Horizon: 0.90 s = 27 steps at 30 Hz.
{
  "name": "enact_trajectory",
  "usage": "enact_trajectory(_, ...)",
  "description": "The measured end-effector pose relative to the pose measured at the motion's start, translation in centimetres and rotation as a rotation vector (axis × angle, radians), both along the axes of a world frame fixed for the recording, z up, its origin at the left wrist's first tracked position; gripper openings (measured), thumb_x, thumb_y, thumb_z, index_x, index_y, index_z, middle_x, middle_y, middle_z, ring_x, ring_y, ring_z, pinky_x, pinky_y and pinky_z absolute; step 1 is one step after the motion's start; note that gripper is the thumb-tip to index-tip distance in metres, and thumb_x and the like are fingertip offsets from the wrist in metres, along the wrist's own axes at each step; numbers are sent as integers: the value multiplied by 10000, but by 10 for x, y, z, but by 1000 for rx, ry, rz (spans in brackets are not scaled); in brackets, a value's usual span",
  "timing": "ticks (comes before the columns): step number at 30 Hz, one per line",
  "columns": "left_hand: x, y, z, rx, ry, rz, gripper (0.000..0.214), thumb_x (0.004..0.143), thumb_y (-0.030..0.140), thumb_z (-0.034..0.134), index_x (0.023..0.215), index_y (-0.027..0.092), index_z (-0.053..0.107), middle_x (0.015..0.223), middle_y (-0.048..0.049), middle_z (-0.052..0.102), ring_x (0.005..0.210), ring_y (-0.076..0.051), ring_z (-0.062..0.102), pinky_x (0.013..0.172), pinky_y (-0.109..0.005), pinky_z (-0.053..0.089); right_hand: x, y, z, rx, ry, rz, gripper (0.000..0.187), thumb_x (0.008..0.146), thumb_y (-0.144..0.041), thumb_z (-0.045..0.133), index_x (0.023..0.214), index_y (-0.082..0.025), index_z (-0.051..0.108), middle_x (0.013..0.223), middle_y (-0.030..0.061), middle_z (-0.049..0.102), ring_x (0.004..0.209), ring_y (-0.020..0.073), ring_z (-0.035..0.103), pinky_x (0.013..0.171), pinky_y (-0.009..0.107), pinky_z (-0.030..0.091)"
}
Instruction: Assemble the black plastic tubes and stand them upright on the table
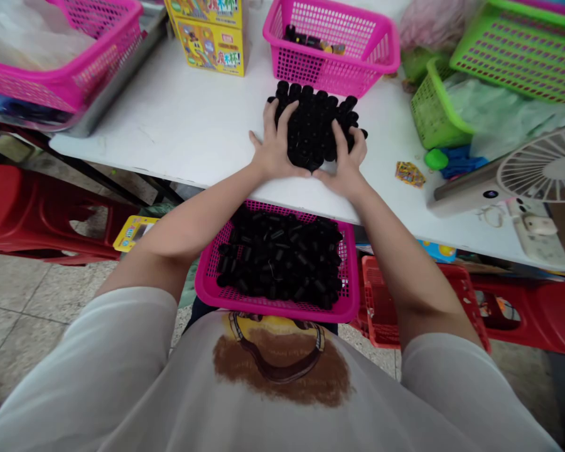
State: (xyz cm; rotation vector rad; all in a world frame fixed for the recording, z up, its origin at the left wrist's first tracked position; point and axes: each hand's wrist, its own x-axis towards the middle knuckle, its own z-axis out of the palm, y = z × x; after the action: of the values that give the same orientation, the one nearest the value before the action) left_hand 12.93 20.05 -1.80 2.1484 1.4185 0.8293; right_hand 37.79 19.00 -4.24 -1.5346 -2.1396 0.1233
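A tight cluster of small black cylindrical pieces (pixel 308 125), many standing on end, sits on the white table near its front edge. My left hand (pixel 275 144) curves round the cluster's left side, fingers spread and fingertips on the pieces. From the right, my right hand (pixel 348 160) cups the same cluster with bent fingers. Both thumbs come together at the near side, almost tip to tip. Below the table edge, close to my body, a pink basket (pixel 275 306) holds a heap of loose black pieces (pixel 282 257). My palms hide part of the cluster's sides.
Behind the cluster stands another pink basket (pixel 329 72) with a power-tool-like object (pixel 311 41) inside. Yellow boxes (pixel 211 47) are stacked at back left. Right of my hands are a small colourful packet (pixel 410 174), a green basket (pixel 437 110) and a fan (pixel 541 166). Red stools (pixel 42 213) flank the table.
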Motion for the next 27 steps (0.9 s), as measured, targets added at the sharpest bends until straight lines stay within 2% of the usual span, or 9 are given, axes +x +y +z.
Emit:
enact_trajectory(7, 10, 8, 5, -16, 20, 69, 1402, 643, 789, 814, 1728, 228, 126, 1828, -104, -70, 1638, -483, -231, 1262, -797, 86, -9, 14, -1, -123, 46, 4, 846, 895, -611, 708, 1642, -359, 402, 1759, 107, 161, 1611, 552, -67, 1143, 949, 6)
enact_trajectory(12, 4, 6, 11, 33, -67, 27, 1536, 533, 858, 875, 1717, 247, 111, 1825, -127, -7, 1612, -499, -284, 1253, -833, 34, -12, 1, 16, -35, 31, -49, 972, 846, -745, 691, 1664, -357, 335, 1758, 149, 142, 1599, 603, -66, 1081, 982, -30)
enact_trajectory(14, -13, -15, 21, 90, -96, -16, 1408, 614, 943, 762, 1696, 243, 195, 1801, -118, 145, 1637, -471, -208, 1290, -748, 151, -10, -23, 27, 58, 32, -81, 1013, 851, -789, 651, 1680, -342, 279, 1748, 156, 130, 1601, 601, -81, 1115, 958, -13)
enact_trajectory(16, -42, -52, 33, 154, -127, -52, 1109, 737, 881, 720, 1595, 254, 404, 1711, -145, 359, 1652, -419, 143, 1237, -623, 398, -5, -60, 33, 148, 68, -94, 929, 902, -764, 596, 1671, -365, 260, 1733, 141, 124, 1619, 562, -54, 1184, 902, 37)
enact_trajectory(18, -77, -96, 44, 135, -105, -135, 579, 930, 691, 629, 1339, 281, 624, 1446, -140, 633, 1343, -330, 611, 1025, -507, 590, -3, -104, 29, 208, 140, -86, 799, 955, -686, 552, 1641, -411, 248, 1702, 120, 129, 1626, 517, 49, 1228, 855, 124)
enact_trajectory(20, -107, -133, 48, -20, 16, -338, 256, 1013, 505, 552, 1091, 309, 697, 1056, -52, 768, 893, -228, 744, 828, -412, 636, -9, -148, 18, 242, 210, -78, 806, 944, -609, 592, 1616, -465, 170, 1654, 110, 139, 1602, 502, 151, 1225, 849, 208)
enact_trajectory(21, -117, -146, 47, -143, 119, -436, 232, 1022, 444, 532, 1112, 315, 702, 983, -28, 776, 814, -210, 748, 810, -390, 640, -15, -167, 11, 239, 241, -54, 823, 932, -548, 633, 1596, -489, 151, 1627, 112, 158, 1572, 490, 231, 1224, 832, 259)
enact_trajectory(23, -122, -159, 36, -221, 383, -475, 292, 993, 326, 547, 1240, 284, 696, 1175, -70, 778, 1009, -257, 770, 960, -421, 622, -32, -195, -3, 182, 273, 86, 794, 926, -415, 683, 1545, -509, 195, 1559, 117, 225, 1474, 442, 402, 1197, 771, 394)
enact_trajectory(27, -87, -155, 2, -238, 796, -291, 668, 899, 257, 676, 1538, 152, 513, 1621, -236, 497, 1377, -462, 603, 1115, -561, 530, -58, -212, -20, 22, 226, 421, 626, 971, -261, 648, 1491, -426, 340, 1481, 135, 339, 1289, 344, 572, 1085, 628, 581)
